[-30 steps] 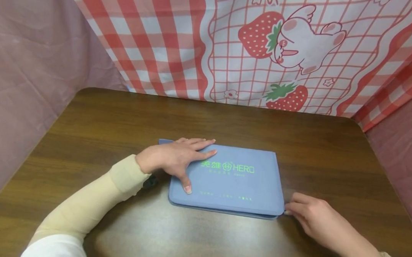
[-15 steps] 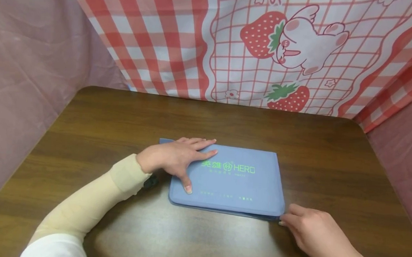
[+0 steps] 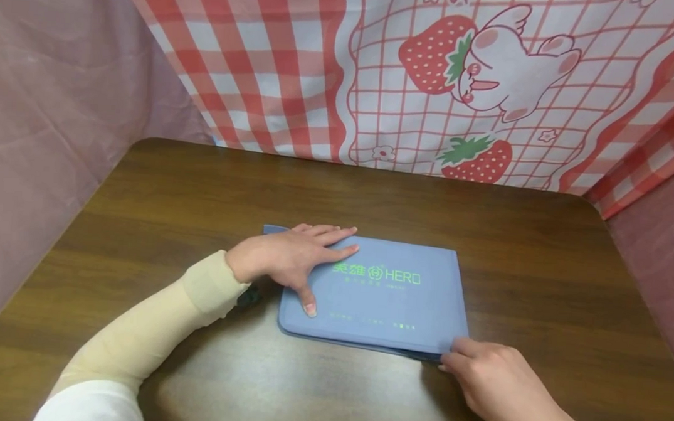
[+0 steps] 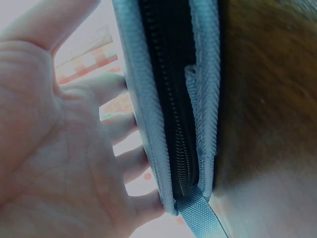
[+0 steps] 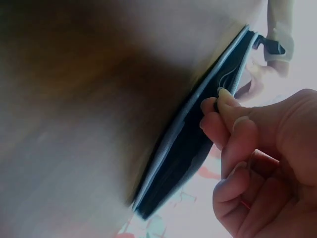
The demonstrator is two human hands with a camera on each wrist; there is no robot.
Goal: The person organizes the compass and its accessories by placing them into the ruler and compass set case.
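A flat blue zip-up case with green "HERO" lettering lies on the wooden table. Spread over its left end, my left hand rests with straight fingers on the cover. At the near right corner my right hand pinches a small dark zip pull between thumb and forefinger, most of it hidden by the fingertips. The left wrist view shows the zip teeth along a gaping side, between two woven blue edges. A short blue fabric tab sticks out at the end of that zip.
The brown wooden table extends around the case on all sides. Behind it hangs a red-and-white checked cloth with strawberry prints. Pink fabric hangs at the left, and more is at the right.
My right hand has come round the case's near right corner, from the right side toward the left along the front edge. The left hand stays in place on the cover.
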